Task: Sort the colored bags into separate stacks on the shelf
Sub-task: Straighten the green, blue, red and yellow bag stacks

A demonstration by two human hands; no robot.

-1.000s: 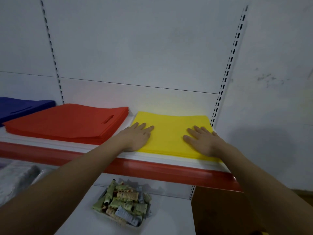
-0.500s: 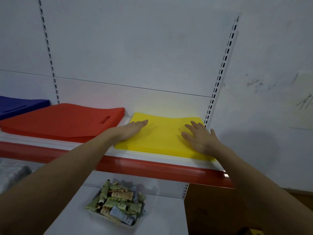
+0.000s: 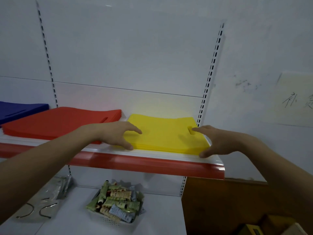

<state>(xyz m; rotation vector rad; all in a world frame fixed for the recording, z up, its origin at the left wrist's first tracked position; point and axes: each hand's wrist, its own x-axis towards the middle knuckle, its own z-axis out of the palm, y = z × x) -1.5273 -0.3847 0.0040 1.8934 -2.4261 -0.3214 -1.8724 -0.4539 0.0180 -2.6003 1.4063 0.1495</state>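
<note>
The blue stack point(image 3: 20, 110) runs off the left edge, so its full extent is lost, and the left forearm point(image 3: 42, 160) hides the front corner of the red stack point(image 3: 55, 121). The right hand point(image 3: 218, 141) covers the yellow stack's point(image 3: 162, 131) right front corner; whether its fingertips touch the bags cannot be told. The handwriting on the wall sheet point(image 3: 295, 97) is cut by the right edge and unreadable.

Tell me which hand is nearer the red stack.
Left. The left hand sits at the gap beside the red stack; the right hand is beyond the yellow stack.
</note>
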